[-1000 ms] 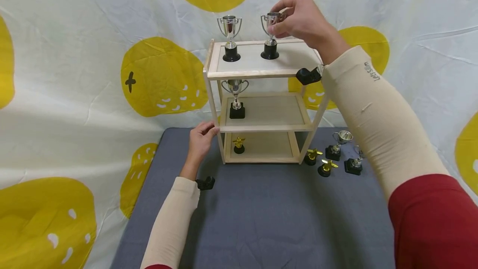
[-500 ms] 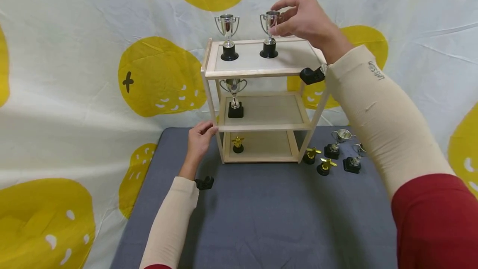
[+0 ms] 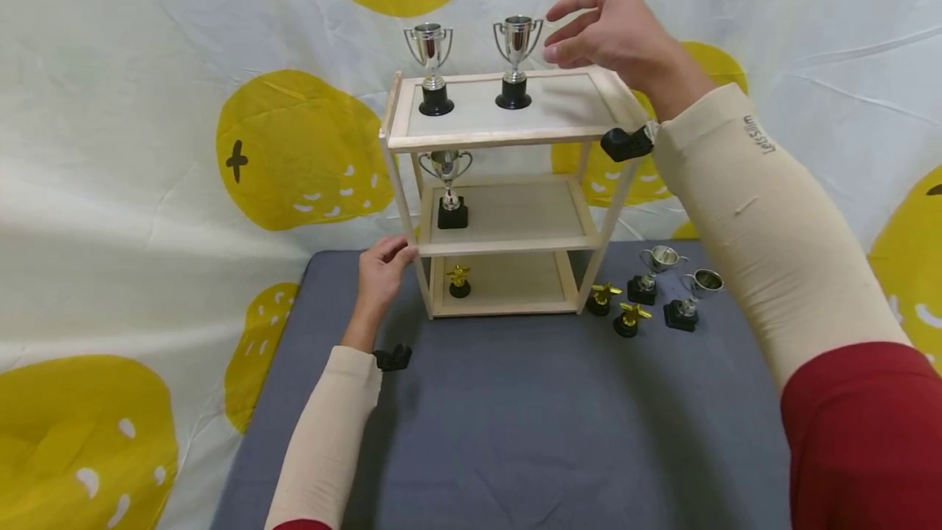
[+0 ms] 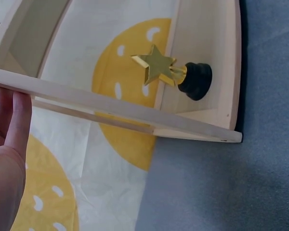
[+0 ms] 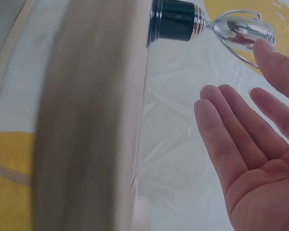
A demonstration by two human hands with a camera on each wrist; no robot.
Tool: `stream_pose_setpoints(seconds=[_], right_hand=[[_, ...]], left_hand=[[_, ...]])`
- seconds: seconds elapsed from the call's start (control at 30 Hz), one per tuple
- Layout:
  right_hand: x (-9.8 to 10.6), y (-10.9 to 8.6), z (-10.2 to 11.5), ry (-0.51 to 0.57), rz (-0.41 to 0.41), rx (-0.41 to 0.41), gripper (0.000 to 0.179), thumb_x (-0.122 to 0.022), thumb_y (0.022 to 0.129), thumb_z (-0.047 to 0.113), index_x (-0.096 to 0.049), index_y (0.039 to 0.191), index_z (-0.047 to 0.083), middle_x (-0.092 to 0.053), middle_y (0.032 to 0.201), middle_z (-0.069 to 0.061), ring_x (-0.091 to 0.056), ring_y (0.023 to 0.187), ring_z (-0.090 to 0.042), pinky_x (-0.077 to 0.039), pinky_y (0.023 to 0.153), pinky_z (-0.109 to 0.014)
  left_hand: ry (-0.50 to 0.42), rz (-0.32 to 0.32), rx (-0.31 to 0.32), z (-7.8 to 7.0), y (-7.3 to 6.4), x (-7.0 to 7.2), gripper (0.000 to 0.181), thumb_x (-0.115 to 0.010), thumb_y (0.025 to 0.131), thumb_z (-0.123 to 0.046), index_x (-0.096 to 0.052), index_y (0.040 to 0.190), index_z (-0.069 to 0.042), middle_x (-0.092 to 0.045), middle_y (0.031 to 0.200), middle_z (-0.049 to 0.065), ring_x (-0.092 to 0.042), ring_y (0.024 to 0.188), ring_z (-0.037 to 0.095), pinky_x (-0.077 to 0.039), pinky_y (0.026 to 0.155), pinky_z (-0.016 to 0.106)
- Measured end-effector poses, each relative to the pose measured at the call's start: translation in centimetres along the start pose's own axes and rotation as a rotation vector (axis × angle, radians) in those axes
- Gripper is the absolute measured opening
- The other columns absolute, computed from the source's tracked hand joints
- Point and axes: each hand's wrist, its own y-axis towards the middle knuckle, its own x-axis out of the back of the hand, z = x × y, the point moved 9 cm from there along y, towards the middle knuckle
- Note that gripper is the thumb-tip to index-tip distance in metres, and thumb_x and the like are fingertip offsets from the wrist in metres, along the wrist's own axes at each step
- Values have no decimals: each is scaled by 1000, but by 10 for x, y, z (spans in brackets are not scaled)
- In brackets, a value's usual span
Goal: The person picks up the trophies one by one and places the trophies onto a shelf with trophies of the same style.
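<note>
In the head view two silver trophy cups stand upright on the top shelf: a left cup (image 3: 432, 72) and a right cup (image 3: 515, 64). My right hand (image 3: 611, 35) is just right of the right cup, apart from it, with fingers spread and holding nothing; the right wrist view shows its bare palm (image 5: 265, 192). My left hand (image 3: 379, 280) touches the left front post of the wooden shelf rack (image 3: 508, 250) with its fingertips. In the left wrist view those fingers (image 4: 17, 122) look straight against the post. The middle shelf bears a silver cup (image 3: 449, 190), the bottom a gold star trophy (image 3: 459, 280).
Right of the rack, on the grey cloth (image 3: 530, 415), stand two gold star trophies (image 3: 630, 320) and two silver cups (image 3: 684, 301). A patterned white and yellow curtain (image 3: 184, 105) hangs behind.
My right hand has let go of the right cup and drawn away to the right. That cup stays upright on the top shelf. The left hand stays at the post; the view has shifted slightly.
</note>
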Motion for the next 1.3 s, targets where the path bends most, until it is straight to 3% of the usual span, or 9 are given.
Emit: stream_pose_setpoints(seconds=[0.17,0.4,0.63,0.8,0.97,1.3], right_hand=[[4,-1,-2,27,-19,16,51,-78,94,14,-63,143,11,-71,115,2,-69,108,-21,-59,104,-29],[11,-3,-1,145,-41,9,51,-82,89,13,-66,137,7,-70,105,4,-71,98,-18,-62,78,-16],[20,-10,-12,230,-48,-14,44,-84,86,10,-69,127,5,-71,104,1,-73,91,-18,-63,76,-19],[28,-17,-22,425,-49,-11,32,-88,80,0,-75,108,5,-74,99,-5,-75,83,-22,-65,73,-26],[36,-24,-29,557,-49,3,30,-87,78,-5,-75,105,1,-74,97,-10,-76,79,-24,-66,71,-29],[47,-36,-48,630,-58,-17,26,-83,81,-10,-75,104,-2,-71,100,-11,-76,78,-24,-66,70,-31]], left_hand=[[-8,-10,20,1,-1,8,29,-72,99,-11,-73,123,6,-67,112,10,-66,93,2,-58,83,11],[-2,-31,24,-6,1,18,29,-73,98,-10,-74,122,7,-66,110,8,-66,91,-1,-58,83,11],[-16,-26,15,-5,-1,18,28,-71,99,-9,-73,122,7,-66,109,5,-67,94,2,-59,85,13],[-9,-22,20,-3,-2,18,28,-71,99,-10,-74,123,6,-66,108,3,-67,95,3,-59,86,13],[-2,-20,13,-4,0,17,29,-71,100,-13,-74,123,5,-66,110,5,-67,96,2,-59,86,12],[18,-24,16,-5,-2,15,27,-73,98,-11,-75,120,5,-67,109,5,-65,94,2,-57,82,11]])
